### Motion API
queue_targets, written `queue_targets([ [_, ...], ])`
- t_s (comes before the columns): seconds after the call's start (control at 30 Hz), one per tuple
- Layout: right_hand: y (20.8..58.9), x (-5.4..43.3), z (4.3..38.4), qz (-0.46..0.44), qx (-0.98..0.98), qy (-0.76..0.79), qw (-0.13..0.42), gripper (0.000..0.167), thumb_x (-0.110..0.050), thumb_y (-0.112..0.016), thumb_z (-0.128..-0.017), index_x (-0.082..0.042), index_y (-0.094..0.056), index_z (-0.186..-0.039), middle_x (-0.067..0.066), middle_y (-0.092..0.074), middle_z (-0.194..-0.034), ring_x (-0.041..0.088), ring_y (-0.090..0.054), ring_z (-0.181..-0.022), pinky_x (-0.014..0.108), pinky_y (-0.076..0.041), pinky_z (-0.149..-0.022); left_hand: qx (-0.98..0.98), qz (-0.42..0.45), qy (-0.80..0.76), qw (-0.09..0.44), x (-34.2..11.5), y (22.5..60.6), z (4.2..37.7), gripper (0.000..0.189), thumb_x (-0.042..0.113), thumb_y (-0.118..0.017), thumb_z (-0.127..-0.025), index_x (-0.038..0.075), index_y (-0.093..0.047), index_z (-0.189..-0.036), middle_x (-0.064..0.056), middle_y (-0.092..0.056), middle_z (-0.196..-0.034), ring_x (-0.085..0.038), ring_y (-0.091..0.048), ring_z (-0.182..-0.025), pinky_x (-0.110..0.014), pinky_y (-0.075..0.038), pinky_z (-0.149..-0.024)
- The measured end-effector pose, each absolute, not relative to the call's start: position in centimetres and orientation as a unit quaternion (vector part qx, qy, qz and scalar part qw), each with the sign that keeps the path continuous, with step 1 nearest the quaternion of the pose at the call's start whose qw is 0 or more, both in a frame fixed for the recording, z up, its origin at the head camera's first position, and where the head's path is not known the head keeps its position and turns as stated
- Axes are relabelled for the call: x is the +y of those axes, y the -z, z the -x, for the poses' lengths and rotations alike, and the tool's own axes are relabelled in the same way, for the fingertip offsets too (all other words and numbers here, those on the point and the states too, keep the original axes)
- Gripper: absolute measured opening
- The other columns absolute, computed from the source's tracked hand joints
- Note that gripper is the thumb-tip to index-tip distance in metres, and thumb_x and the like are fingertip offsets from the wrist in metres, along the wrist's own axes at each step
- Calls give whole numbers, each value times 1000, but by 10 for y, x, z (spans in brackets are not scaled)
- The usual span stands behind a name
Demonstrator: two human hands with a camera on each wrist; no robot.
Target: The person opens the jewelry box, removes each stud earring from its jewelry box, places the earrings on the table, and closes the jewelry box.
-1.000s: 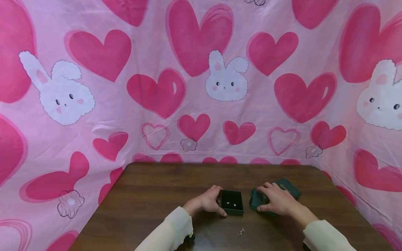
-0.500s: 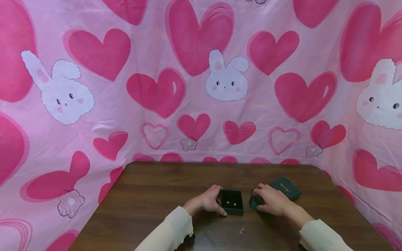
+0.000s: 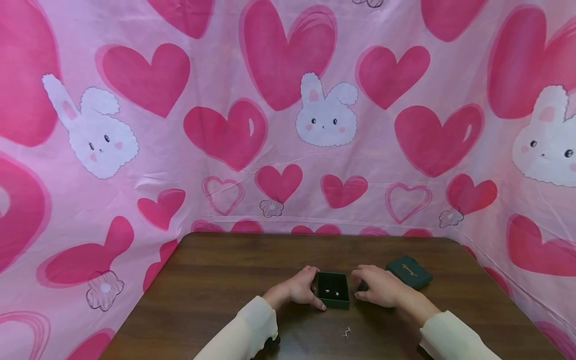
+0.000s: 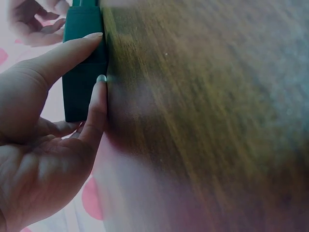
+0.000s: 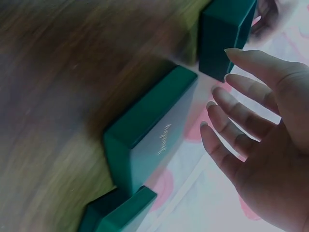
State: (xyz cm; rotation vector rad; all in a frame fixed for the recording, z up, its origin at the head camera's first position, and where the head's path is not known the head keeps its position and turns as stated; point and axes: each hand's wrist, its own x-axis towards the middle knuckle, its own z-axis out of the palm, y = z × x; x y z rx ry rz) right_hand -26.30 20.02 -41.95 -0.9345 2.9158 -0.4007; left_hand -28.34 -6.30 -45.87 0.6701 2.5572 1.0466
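Note:
An uncovered dark green jewelry box sits on the table, holding two small silver star-shaped pieces on a black insert. My left hand grips its left side, thumb in front; the left wrist view shows thumb and fingers around the box's side. Close to its right, my right hand hovers with relaxed, spread fingers, holding nothing. In the right wrist view, a green lid or box with gold lettering lies below this hand; the hand mostly hides it in the head view.
Another green box with gold lettering lies farther back right. Small silver pin-like pieces lie on the brown wooden table in front of the jewelry box. A pink heart-and-rabbit cloth hangs behind and at both sides.
My right hand has shifted left toward the jewelry box, off the green piece it was on, uncovering more of the back-right box. My left hand and its box stay put.

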Motion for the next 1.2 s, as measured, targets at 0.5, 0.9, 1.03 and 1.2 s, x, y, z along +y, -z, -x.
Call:
queue_targets([
  [0.5, 419, 175, 267, 343, 925, 162, 21, 23, -21, -82, -86, -13, -70, -103, -3, -62, -96, 11, -57, -80, 36, -48, -65, 894, -237, -354, 143, -62, 459, 283, 63, 18, -95, -71, 8, -54, -118, -1, -46, -105, -13, -49, -90, -29, -46, -86],
  [0.9, 424, 160, 275, 381, 905, 188, 40, 14, -6, -84, -82, -9, -73, -90, -2, -66, -83, 14, -61, -77, 33, -52, -69, 892, -240, -356, 144, -62, 460, 283, 64, 16, -94, -72, 6, -54, -121, -1, -45, -109, -13, -48, -91, -28, -45, -86],
  [1.03, 428, 158, 278, 363, 911, 186, 58, 12, -8, -84, -83, -11, -75, -90, -4, -65, -83, 14, -60, -77, 35, -53, -72, 894, -234, -353, 148, -62, 460, 284, 64, 16, -94, -73, 8, -54, -121, 0, -45, -108, -13, -49, -92, -28, -46, -86],
  [1.2, 428, 155, 277, 347, 917, 182, 71, 11, -10, -84, -84, -11, -74, -87, -4, -63, -80, 10, -56, -72, 35, -53, -70, 893, -232, -355, 150, -62, 460, 285, 63, 16, -94, -73, 8, -54, -121, 0, -45, -108, -14, -48, -92, -28, -45, -86],
])
